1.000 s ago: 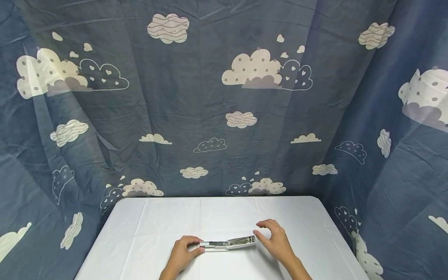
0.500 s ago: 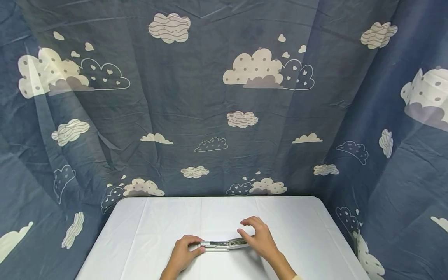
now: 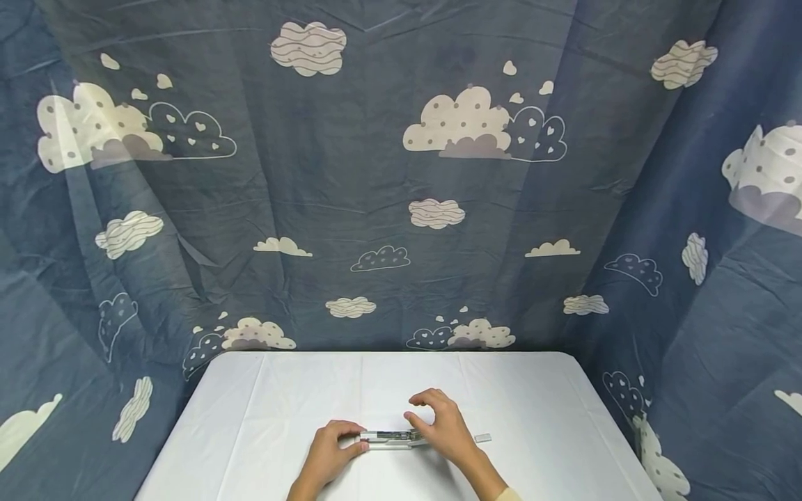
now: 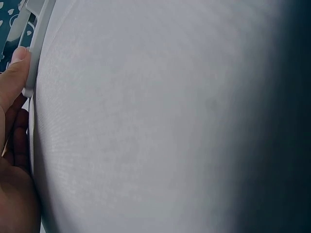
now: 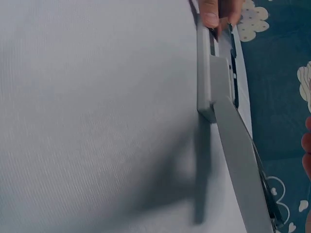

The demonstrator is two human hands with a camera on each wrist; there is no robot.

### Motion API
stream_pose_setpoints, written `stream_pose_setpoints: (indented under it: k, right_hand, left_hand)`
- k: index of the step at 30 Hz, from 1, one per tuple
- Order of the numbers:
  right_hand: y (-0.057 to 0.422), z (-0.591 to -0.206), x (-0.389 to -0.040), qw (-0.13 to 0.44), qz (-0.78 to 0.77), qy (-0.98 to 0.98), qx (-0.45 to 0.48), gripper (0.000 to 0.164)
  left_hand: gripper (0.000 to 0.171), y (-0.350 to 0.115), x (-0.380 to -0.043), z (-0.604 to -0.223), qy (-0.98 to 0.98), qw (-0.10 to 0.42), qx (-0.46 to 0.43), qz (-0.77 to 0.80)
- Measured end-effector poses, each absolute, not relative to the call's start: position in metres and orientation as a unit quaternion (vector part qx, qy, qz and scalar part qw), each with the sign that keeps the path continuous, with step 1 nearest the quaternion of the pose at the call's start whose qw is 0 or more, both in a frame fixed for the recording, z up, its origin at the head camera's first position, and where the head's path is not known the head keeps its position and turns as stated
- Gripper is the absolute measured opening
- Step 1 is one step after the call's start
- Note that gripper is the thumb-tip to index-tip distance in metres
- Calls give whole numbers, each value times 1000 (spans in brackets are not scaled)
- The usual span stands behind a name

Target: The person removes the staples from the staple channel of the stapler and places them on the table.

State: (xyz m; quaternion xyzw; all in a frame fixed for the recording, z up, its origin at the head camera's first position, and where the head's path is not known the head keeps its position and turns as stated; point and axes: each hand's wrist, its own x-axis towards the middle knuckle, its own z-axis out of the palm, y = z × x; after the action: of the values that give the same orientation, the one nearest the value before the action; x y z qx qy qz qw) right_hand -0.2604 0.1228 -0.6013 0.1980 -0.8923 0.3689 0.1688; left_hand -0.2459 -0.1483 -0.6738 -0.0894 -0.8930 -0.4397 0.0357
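Observation:
An opened-out stapler (image 3: 388, 437), white and grey with dark metal parts, lies lengthwise on the white table. My left hand (image 3: 328, 451) pinches its left end between thumb and fingers. In the left wrist view the thumb presses along the stapler's edge (image 4: 35, 73). My right hand (image 3: 443, 431) hovers over the stapler's right half, thumb and index finger apart with a gap between them, and hides much of that half. The right wrist view shows the stapler's swung-back arm (image 5: 240, 160) angled off the body, with right-hand fingers (image 5: 307, 143) beside it.
Behind the right wrist lies a small grey strip (image 3: 482, 438), like a row of staples. White cloth covers the table (image 3: 282, 390). Dark blue curtains (image 3: 376, 174) with cloud prints hang behind and on both sides.
My right hand has moved left, from beyond the stapler's right end to over its right half. The small grey strip has come into view behind it. The left hand keeps its hold.

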Motion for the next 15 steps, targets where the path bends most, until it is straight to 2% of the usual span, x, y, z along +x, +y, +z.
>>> stream_pose_setpoints:
  k: [15]
  right_hand:
    - [96, -624, -260, 117, 372, -892, 231, 19]
  left_hand:
    - [27, -150, -247, -675, -891, 35, -99, -441]
